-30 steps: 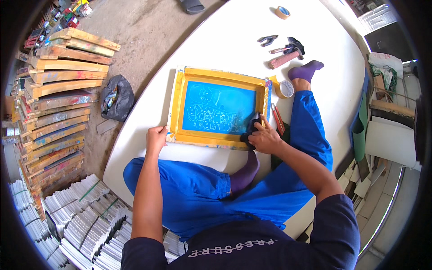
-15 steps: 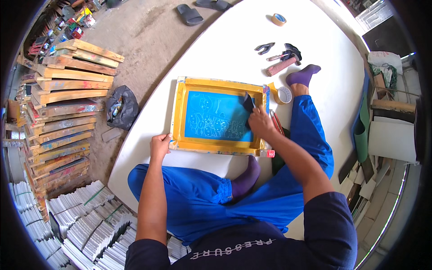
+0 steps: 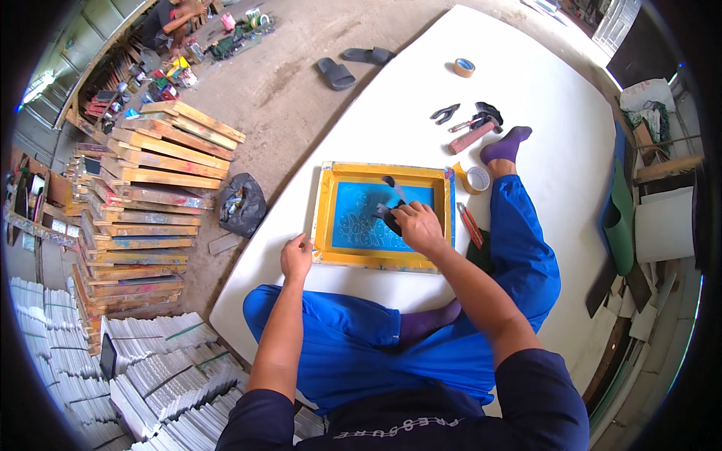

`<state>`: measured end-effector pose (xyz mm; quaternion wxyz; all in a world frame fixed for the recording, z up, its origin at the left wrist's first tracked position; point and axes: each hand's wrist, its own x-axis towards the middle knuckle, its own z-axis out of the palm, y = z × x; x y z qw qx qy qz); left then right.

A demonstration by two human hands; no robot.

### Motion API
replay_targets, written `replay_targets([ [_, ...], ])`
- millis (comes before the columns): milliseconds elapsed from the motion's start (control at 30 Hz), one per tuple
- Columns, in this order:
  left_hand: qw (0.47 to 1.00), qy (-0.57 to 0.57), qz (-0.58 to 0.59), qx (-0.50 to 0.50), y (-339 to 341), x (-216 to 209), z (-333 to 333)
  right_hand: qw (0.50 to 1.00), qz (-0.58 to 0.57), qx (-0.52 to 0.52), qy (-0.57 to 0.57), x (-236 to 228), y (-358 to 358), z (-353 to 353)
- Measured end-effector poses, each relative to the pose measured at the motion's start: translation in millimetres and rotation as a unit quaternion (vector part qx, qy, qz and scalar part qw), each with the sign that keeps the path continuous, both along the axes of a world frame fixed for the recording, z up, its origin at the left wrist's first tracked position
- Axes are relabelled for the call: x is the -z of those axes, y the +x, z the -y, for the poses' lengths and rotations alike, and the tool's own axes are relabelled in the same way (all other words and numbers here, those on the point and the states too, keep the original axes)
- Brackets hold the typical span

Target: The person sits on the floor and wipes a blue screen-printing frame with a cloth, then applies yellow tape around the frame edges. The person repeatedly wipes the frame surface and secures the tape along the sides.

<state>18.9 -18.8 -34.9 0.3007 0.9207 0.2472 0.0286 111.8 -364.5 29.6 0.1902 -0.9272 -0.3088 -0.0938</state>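
plainly, the right hand [image 3: 419, 228] has its fingers closed on a black cloth [image 3: 386, 216], which i see over the middle of the blue panel [image 3: 347, 201] inside a yellow frame [image 3: 376, 259]; from this camera i can't tell whether the cloth presses on the panel or hangs just above it. pale line drawings show on the blue, mostly toward the frame's near edge. the frame lies flat on a white board [image 3: 421, 113], close to the board's left edge, with the person seated along its near side. the left hand [image 3: 296, 257] is at the frame's near left corner, fingers bent, and i can't tell whether they grip the wood or only rest beside it. just past the frame's right edge i have a tape roll [image 3: 481, 180] near its far right corner and, nearer, some slim red tools [image 3: 472, 225]. farther up the board, toward its right edge, there's a hammer [image 3: 471, 138] close to a foot in a purple sock [image 3: 505, 146], with black pliers [image 3: 445, 113] to its left, and another tape roll [image 3: 464, 68] sits nearer the board's far end. beyond the left edge, on the floor, i make out a black bag [image 3: 243, 204] and dark sandals [image 3: 335, 74].
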Motion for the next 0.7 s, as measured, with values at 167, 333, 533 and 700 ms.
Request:
replay_targets([
  [167,0.933,0.15,0.137,0.297,-5,-47,37,0.983,-0.053,0.17,-0.044,9,-42,24],
  [333,0.861,0.163,0.114,0.467,-21,-33,59,0.917,-0.178,0.336,-0.123,6,-71,57],
  [533,0.883,0.158,0.054,0.439,-17,-16,62,0.906,-0.26,0.333,-0.018,32,-53,74],
  [700,0.916,0.154,0.027,0.371,-31,-13,54,0.943,-0.224,0.24,0.056,25,13,43],
])
